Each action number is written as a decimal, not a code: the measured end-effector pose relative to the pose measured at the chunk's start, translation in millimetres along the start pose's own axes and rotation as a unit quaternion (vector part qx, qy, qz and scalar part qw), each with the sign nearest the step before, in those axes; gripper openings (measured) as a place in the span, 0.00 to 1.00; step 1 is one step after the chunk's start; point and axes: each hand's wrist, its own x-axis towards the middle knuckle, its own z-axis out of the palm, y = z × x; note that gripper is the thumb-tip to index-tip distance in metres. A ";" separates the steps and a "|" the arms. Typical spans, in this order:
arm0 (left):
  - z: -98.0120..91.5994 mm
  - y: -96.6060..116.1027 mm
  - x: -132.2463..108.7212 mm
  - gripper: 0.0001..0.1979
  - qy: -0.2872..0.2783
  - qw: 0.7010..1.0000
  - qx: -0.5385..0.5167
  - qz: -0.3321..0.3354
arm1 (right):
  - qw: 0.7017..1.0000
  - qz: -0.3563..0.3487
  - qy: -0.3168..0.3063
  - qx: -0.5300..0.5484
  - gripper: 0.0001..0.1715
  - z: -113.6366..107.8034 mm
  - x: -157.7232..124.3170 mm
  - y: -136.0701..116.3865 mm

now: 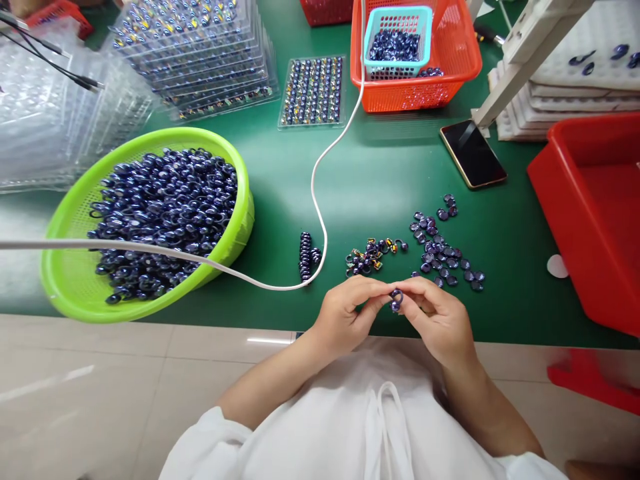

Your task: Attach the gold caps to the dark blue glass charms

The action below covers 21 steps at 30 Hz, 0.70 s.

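Ring (395,306) was pinched by left hand (345,313) and right hand (444,323)
It was over the table's (280,193) near edge; both hands' fingertips gripped it; a light, steady pinch suited so small a piece.

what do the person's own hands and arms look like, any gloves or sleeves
The left hand and right hand are bare, with no gloves and no watch or bracelet in sight. Loose white sleeves stop well short of the wrists.

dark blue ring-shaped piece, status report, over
Left hand and right hand both pinching. Dark blue ring-shaped piece held between them. White cable left of hands, touching neither.
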 end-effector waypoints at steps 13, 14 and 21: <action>1.8 1.4 3.1 0.06 -0.024 0.921 -0.223 -0.320 | 0.938 -0.247 0.054 -0.238 0.19 1.8 2.9 4.2; 0.5 -0.4 3.9 0.07 -0.037 0.891 -0.275 -0.359 | 0.946 -0.236 0.049 -0.218 0.19 1.7 2.7 3.0; -1.4 -11.1 -1.1 0.11 -0.076 0.801 -0.413 -0.427 | 0.972 -0.178 -0.085 -0.123 0.14 -9.9 4.5 -3.3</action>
